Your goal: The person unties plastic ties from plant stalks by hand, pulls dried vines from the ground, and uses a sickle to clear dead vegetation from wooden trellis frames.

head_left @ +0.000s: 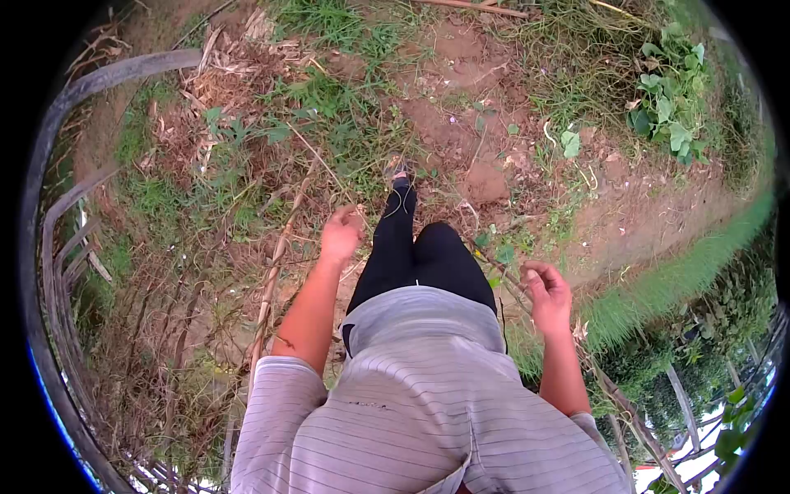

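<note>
On the left of the body, my left hand (341, 235) hangs over the weedy ground with its fingers loosely curled; what lies between them, if anything, is too small to make out. A long dry stalk (284, 239) runs close beside it. My right hand (547, 296) is raised on the other side, fingers bent toward the thumb, and I cannot tell whether it holds something. Thin brown stems (502, 270) pass near its fingertips. Between the hands are black trousers (395, 247) and one foot (400, 171) on the soil.
Bare reddish soil (461, 123) with scattered weeds lies ahead. Dry leaf litter (222, 82) is at the upper left, a leafy green plant (671, 103) at the upper right. Grey curved poles (132, 72) stand at the left edge. A grass strip (666, 288) runs along the right.
</note>
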Demonstrator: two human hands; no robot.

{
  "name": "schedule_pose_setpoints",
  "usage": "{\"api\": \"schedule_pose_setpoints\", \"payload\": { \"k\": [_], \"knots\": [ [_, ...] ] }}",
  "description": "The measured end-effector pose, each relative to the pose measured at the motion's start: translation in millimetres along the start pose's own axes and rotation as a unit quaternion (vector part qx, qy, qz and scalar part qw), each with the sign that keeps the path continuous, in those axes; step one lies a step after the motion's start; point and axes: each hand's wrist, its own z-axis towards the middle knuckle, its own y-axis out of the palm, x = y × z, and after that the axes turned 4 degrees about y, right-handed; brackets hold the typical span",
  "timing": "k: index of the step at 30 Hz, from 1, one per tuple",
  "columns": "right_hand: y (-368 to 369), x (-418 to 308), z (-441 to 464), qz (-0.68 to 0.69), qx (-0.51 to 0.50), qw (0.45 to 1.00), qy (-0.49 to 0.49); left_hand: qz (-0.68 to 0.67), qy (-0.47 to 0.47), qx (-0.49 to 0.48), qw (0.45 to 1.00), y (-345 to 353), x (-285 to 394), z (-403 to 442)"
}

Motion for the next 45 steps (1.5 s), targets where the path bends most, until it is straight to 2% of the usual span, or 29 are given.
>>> {"api": "schedule_pose_setpoints", "payload": {
  "k": [2, 4, 7, 10, 13, 14, 17, 19, 22, 24, 25, 27, 31, 33, 34, 36, 37, 40, 41, 43, 45],
  "knots": [
    [11, -18, 35, -0.009, -0.008, 0.999, -0.031, 0.01, 0.026, -0.008, 1.0, 13, 3, -14],
    [26, -37, 68, -0.016, -0.012, 0.998, -0.056, 0.035, 0.02, -0.065, 0.997, 24, 17, -23],
    [54, -77, 119, 0.019, -0.048, 0.996, -0.076, 0.005, -0.036, -0.059, 0.998, 38, 44, -19],
    [82, -116, 183, 0.009, -0.115, 0.991, -0.067, -0.033, -0.054, -0.035, 0.997, 43, 67, 2],
    [115, -121, 272, -0.042, -0.197, 0.98, -0.008, -0.08, -0.066, 0.028, 0.994, 49, 79, 18],
    [126, -117, 300, -0.032, -0.207, 0.977, 0.043, -0.115, -0.097, 0.069, 0.986, 49, 86, 24],
    [138, -102, 343, -0.002, -0.187, 0.965, 0.184, -0.134, -0.178, 0.116, 0.968, 57, 95, 26],
    [143, -89, 365, -0.009, -0.174, 0.957, 0.233, -0.08, -0.187, 0.098, 0.974, 61, 92, 48],
    [159, -57, 391, 0.031, -0.173, 0.936, 0.306, -0.134, -0.195, 0.082, 0.968, 68, 82, 87],
    [175, -31, 404, 0.005, -0.168, 0.929, 0.331, -0.167, -0.214, 0.056, 0.961, 75, 73, 114],
    [188, -16, 415, -0.013, -0.168, 0.925, 0.341, -0.213, -0.208, -0.003, 0.955, 81, 66, 134],
    [214, 14, 435, -0.041, -0.167, 0.917, 0.361, -0.289, -0.206, -0.12, 0.927, 88, 48, 161],
    [271, 90, 494, -0.08, -0.106, 0.912, 0.389, -0.57, -0.222, -0.285, 0.738, 93, -8, 172],
    [294, 140, 527, -0.107, -0.086, 0.911, 0.39, -0.638, -0.211, -0.3, 0.677, 84, -37, 155],
    [297, 184, 549, -0.132, -0.112, 0.901, 0.399, -0.675, -0.194, -0.303, 0.645, 77, -46, 150],
    [339, 199, 568, -0.185, -0.027, 0.878, 0.441, -0.734, -0.175, -0.293, 0.588, 69, -55, 148],
    [359, 200, 579, -0.178, -0.008, 0.853, 0.491, -0.757, -0.174, -0.282, 0.563, 69, -59, 149],
    [399, 240, 604, -0.152, 0.017, 0.829, 0.537, -0.775, -0.166, -0.31, 0.525, 75, -65, 154],
    [406, 251, 611, -0.156, -0.01, 0.833, 0.531, -0.788, -0.149, -0.307, 0.512, 75, -67, 155],
    [418, 260, 614, 0.004, 0.067, 0.84, 0.539, -0.8, -0.143, -0.3, 0.499, 75, -71, 152],
    [406, 283, 614, 0.035, 0.055, 0.842, 0.536, -0.81, -0.11, -0.292, 0.497, 82, -76, 150]
  ]
}}
